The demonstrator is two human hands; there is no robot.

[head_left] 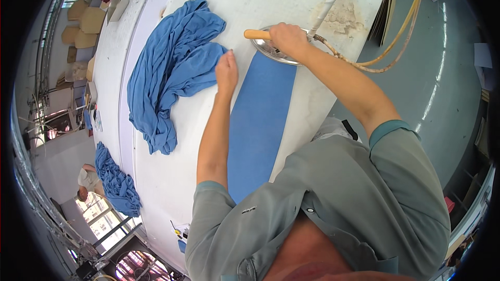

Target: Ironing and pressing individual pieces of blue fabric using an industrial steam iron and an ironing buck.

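Observation:
My right hand [288, 39] is wrapped round the wooden handle [256, 34] of a steam iron [259, 47] with a shiny metal base. The iron rests on the far end of a long, flat blue fabric strip [263, 119], which runs back toward my body on a white table [182, 187]. To the left of the strip, my left hand [226, 73] has its fingers curled together at the right edge of a crumpled blue cloth [177, 62]. It appears to pinch that edge; the fingertips partly hide the contact.
A wrapped rod [324, 11] rises by the iron, and yellowish hoses [385, 54] loop off the table's right edge. Another bunched blue cloth [117, 182] lies at the left edge. Stacked boards [386, 10] stand at the far right. A person [88, 179] is in the left background.

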